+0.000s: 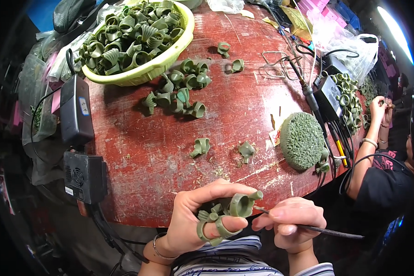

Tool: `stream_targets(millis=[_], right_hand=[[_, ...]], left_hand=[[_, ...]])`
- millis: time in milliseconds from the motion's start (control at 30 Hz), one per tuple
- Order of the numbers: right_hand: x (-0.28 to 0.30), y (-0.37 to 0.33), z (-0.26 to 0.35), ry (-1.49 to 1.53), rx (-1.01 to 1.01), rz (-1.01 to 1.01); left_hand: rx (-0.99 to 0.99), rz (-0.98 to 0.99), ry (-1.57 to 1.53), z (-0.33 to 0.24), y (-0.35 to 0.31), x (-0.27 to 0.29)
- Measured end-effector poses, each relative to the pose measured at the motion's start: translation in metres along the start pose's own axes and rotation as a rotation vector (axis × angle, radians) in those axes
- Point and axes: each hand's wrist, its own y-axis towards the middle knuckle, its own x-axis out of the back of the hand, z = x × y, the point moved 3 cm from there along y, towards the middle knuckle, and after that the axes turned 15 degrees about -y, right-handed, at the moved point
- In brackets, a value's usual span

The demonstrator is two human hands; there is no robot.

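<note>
My left hand (pixel 193 216) is closed round several green wax-like rings (pixel 240 205), near the table's front edge. Some of these rings sit around its fingers, and one has a short stub sticking out. In my right hand (pixel 294 223) is a thin dark pen-like tool (pixel 331 230), pinched between thumb and fingers. Its tip points at the held rings; whether it touches them I cannot tell. Just beyond my hands, a single green ring (pixel 200 147) and a small green piece (pixel 246 152) lie on the red table (pixel 142 170) among shavings.
A yellow-green basket (pixel 138 78) heaped with green rings stands far left, with a loose cluster of rings (pixel 179 99) beside it. At right are a round green textured block (pixel 302 141), cables and a black box (pixel 329 96). Another person (pixel 382 170) works beyond. Black power units (pixel 84 177) line the left edge.
</note>
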Motion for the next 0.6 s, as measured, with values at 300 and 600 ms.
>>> stream_targets(millis=[300, 600], right_hand=[[-0.006, -0.006, -0.006, -0.130, -0.204, -0.163], [-0.010, 0.026, -0.028, -0.469, -0.194, -0.260]], left_hand=[[-0.415, 0.020, 0.695, -0.016, -0.001, -0.008], [-0.135, 0.019, 0.044, -0.008, 0.006, 0.014]])
